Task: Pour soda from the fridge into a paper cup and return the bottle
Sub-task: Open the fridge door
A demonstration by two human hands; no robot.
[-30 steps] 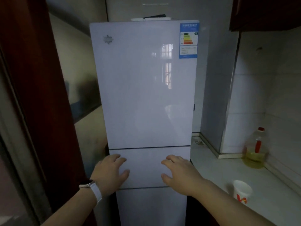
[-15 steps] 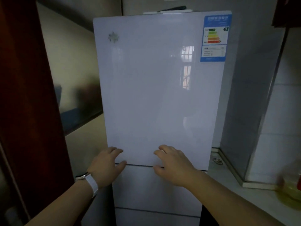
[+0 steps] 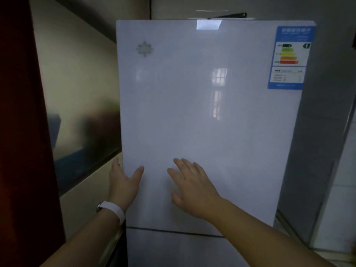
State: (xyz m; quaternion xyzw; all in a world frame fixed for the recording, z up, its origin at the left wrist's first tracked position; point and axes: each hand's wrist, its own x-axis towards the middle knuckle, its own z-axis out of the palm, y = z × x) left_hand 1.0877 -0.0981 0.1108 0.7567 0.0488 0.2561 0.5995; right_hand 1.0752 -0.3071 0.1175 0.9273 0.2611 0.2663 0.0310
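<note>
A tall white fridge [image 3: 202, 122] is standing in the middle of the view and filling most of it. Its glossy upper door is sitting shut, and the seam to a lower door [image 3: 173, 249] is running across just below the person's wrists. A dark red panel [image 3: 23, 132] is rising along the left edge, and a shiny beige wall [image 3: 81, 89] is showing between it and the fridge. A grey wall [image 3: 323, 132] is standing to the right.

The right hand [image 3: 190, 184] is lying flat at the lower part of the upper door, left of its middle. Its fingers are straight and slightly spread and are holding nothing. Whether the palm is touching the door cannot be told.

The left hand [image 3: 123, 182] is straddling the door's left edge. Its thumb is reaching out onto the front face and one straight finger is pointing up along the side, while the other fingers are hiding behind the edge.

A blue-bordered energy label [image 3: 290, 58] is sitting in the door's upper right corner. It is showing bars stepping from green down to red and a "1" in a dark green arrow, but its header and small print are too blurred to read. A window reflection [image 3: 218, 93] is glinting on the door to the left of and below the label.

A faint snowflake emblem [image 3: 144, 49] is marking the upper left of the door. A white wristband [image 3: 113, 209] is circling the left wrist. A thin dark object [image 3: 227, 15] is lying on top of the fridge.
</note>
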